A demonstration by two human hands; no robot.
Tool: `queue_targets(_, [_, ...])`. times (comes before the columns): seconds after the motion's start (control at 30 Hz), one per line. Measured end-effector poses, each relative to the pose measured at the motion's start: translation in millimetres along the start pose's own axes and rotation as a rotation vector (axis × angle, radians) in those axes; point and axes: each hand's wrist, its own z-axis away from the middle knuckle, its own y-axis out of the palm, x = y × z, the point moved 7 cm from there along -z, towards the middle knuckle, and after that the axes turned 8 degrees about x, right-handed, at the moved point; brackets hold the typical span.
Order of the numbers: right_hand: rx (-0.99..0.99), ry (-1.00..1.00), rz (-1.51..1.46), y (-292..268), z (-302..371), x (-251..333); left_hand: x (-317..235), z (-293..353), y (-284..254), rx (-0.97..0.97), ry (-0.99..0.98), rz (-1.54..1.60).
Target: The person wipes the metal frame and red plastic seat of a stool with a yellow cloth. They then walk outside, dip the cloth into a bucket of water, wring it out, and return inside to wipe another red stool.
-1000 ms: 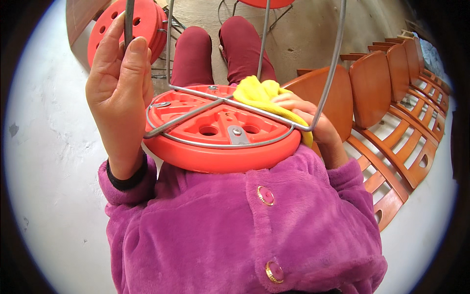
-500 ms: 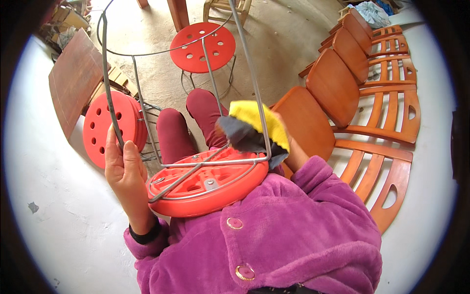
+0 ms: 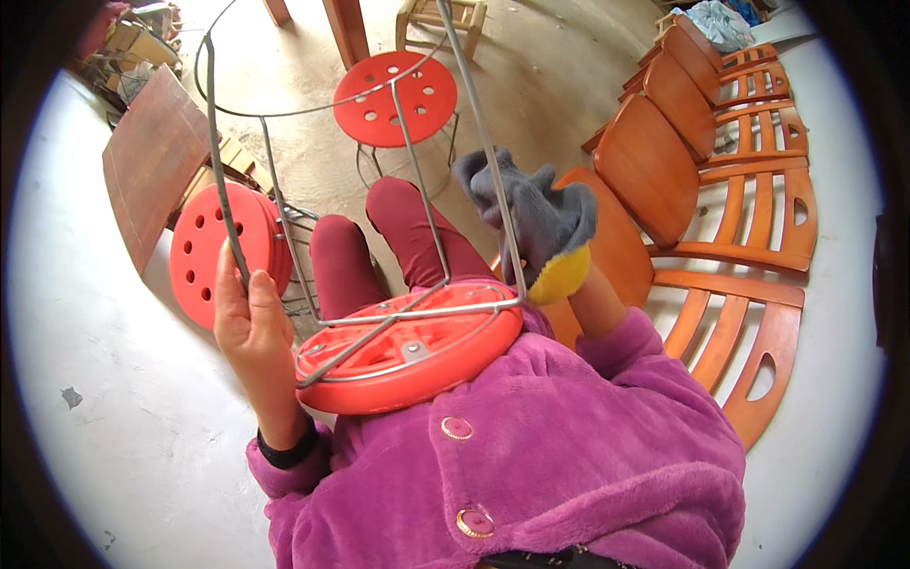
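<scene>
A metal-legged stool with a round red seat (image 3: 408, 381) lies upside down on my lap, its legs pointing up and away, joined by a thin ring. My left hand (image 3: 252, 318) is closed around the left leg, thumb and fingers pinching the bar. On the other side, my right hand (image 3: 590, 284) is wrapped in a grey and yellow cloth (image 3: 550, 223), which bunches against the right leg just above its bend. The cloth hides most of those fingers. Crossed metal bars and screws show on the seat's underside.
Another red stool (image 3: 393, 100) stands ahead on the concrete floor. Stacked red stools (image 3: 213, 256) rest at the left, beside a brown wooden board (image 3: 156, 166). Wooden chairs (image 3: 654, 166) line the right side. A wooden stool (image 3: 445, 24) stands farther off.
The cloth has shifted right and slightly up, turning from mostly yellow to mostly grey side showing. My left hand keeps its hold; the stool has barely moved.
</scene>
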Motion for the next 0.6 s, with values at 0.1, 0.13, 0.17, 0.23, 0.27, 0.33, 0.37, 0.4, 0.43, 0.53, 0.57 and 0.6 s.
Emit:
queue_targets(0.1, [0.030, 0.028, -0.100, 21.6, 17.7, -7.8, -0.5, -0.9, -0.4, -0.012, 0.016, -0.030])
queue_targets(0.13, [0.037, 0.041, -0.131, 27.6, 21.9, -8.5, -1.3, -2.9, 0.1, -0.004, 0.036, -0.029])
queue_targets(0.17, [0.042, 0.055, -0.167, 32.9, 25.8, -8.2, -1.3, -4.9, 0.7, 0.011, 0.045, -0.015])
queue_targets(0.23, [0.038, 0.072, -0.231, 39.1, 26.0, -6.5, 0.4, -10.7, 0.9, 0.040, 0.042, -0.027])
queue_targets(0.27, [0.023, 0.065, -0.254, 38.8, 21.2, -5.0, 1.5, -12.7, 0.5, 0.045, 0.042, -0.053])
queue_targets(0.33, [-0.035, 0.034, -0.288, 30.0, 0.1, -1.7, 1.4, -15.1, 0.0, 0.053, 0.083, -0.115])
queue_targets(0.37, [-0.081, 0.005, -0.292, 20.5, -16.5, -0.6, 1.8, -15.4, -1.4, 0.051, 0.095, -0.132])
queue_targets(0.4, [-0.138, -0.033, -0.284, 8.6, -37.0, 1.1, 2.8, -15.0, -2.2, 0.047, 0.104, -0.148])
queue_targets(0.43, [-0.196, -0.068, -0.269, -5.8, -61.3, 3.2, 3.6, -13.6, -3.7, 0.042, 0.111, -0.165])
queue_targets(0.53, [-0.365, -0.147, -0.193, -57.1, -149.8, 14.7, 6.7, -7.9, -4.0, 0.072, 0.129, -0.127])
queue_targets(0.57, [-0.403, -0.151, -0.163, -70.9, -178.1, 18.9, 7.8, -6.3, -4.0, 0.075, 0.133, -0.121])
queue_targets(0.6, [-0.427, -0.132, -0.132, -83.5, -207.6, 22.5, 8.6, -5.1, -3.7, 0.076, 0.138, -0.115])
